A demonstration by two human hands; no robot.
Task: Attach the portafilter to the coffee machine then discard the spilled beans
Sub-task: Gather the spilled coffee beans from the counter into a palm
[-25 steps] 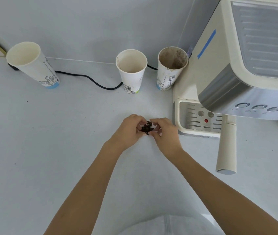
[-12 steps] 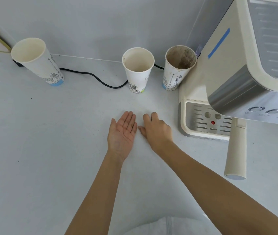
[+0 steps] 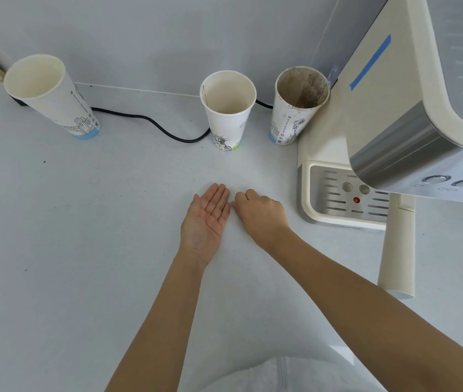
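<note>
- Table (image 3: 55, 250): pale grey, with a few tiny dark specks.
- Left paper cup (image 3: 52, 97): stands far left near the wall, printed with line drawings and a blue band at its base.
- Middle paper cup (image 3: 228, 108): upright, clean cream inside, with a drawn statue and a green patch low on its side.
- Stained paper cup (image 3: 298, 106): upright, brown-smeared inside, just beside the middle cup.
- Black cable (image 3: 151, 123): runs along the table from behind the left cup and passes behind the other two cups.
- Wall (image 3: 168, 32): plain grey, behind the cups.
</note>
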